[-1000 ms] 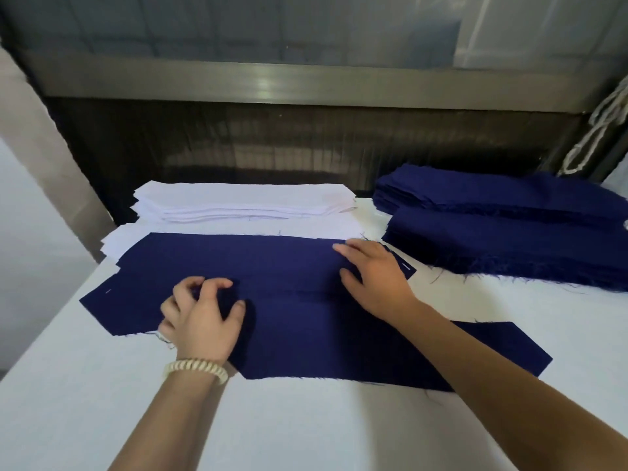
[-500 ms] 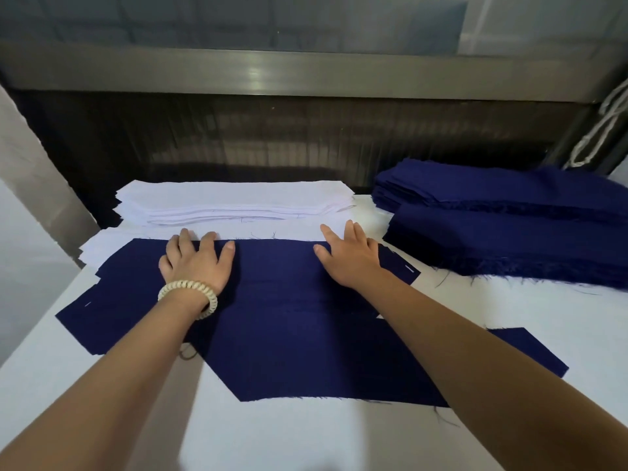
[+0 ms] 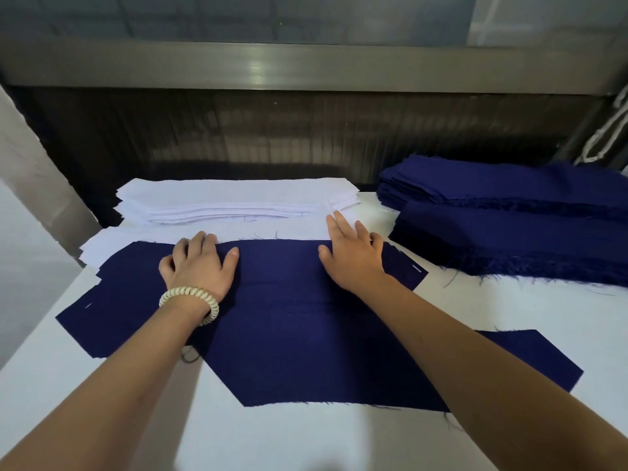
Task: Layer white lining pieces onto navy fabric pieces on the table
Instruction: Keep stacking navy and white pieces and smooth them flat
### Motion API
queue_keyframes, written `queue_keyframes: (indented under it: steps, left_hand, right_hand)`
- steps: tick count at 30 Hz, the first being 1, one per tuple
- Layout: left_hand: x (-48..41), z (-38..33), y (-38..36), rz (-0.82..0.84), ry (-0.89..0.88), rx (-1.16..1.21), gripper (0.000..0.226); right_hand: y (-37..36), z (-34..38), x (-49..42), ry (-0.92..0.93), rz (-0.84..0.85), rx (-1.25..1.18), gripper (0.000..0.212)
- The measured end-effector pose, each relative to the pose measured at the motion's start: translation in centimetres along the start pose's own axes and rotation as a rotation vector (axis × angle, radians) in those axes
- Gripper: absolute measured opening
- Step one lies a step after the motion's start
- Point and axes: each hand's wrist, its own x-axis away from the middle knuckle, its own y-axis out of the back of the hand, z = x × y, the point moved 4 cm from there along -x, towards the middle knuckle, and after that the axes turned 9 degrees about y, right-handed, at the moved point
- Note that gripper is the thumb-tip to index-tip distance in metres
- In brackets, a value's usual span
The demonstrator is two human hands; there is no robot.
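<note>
R hand (image 3: pixel 353 256) slid onto white lining (image 3: pixel 289 231), grip wide; L hand (image 3: pixel 198 263) now curled, grip unclear.

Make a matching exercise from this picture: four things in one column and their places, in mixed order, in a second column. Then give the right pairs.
Things
1 white stack
2 navy stack
3 navy piece
4 bracelet

Places
A round the left wrist
B flat under the left hand and right hand
C far right of the table
D far side, left of the navy stack

Pairs: 1-D, 2-C, 3-B, 4-A
</note>
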Motion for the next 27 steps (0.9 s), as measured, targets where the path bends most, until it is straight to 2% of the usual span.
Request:
queue_keyframes:
  steps: [6,9,14,20,24,27]
  left_hand:
    - [-0.7,0.2,0.4,-0.012,0.023,0.039,0.053]
    - [-0.8,0.6,0.3,-0.004,0.072,0.031,0.052]
    - [-0.7,0.4,0.3,-0.032,0.043,-0.019,0.054]
    - [-0.4,0.4,1.1,-0.073,0.055,0.096,0.053]
    - [0.3,0.0,1.7,-0.145,0.038,0.243,0.064]
    - [0.8,-0.4,2.9,-0.252,-0.05,0.324,0.069]
  right_hand:
    - [1.1,0.6,0.1,0.061,-0.106,-0.16,0.066]
    - [1.3,0.9,0.2,0.075,-0.101,-0.201,0.067]
    - [1.2,0.8,0.2,0.068,-0.082,-0.206,0.069]
    - [1.3,1.0,0.3,0.065,-0.106,-0.236,0.071]
    - [2.2,1.0,0.6,0.08,-0.226,-0.363,0.07]
    - [3.1,0.4,0.9,0.085,-0.358,-0.564,0.063]
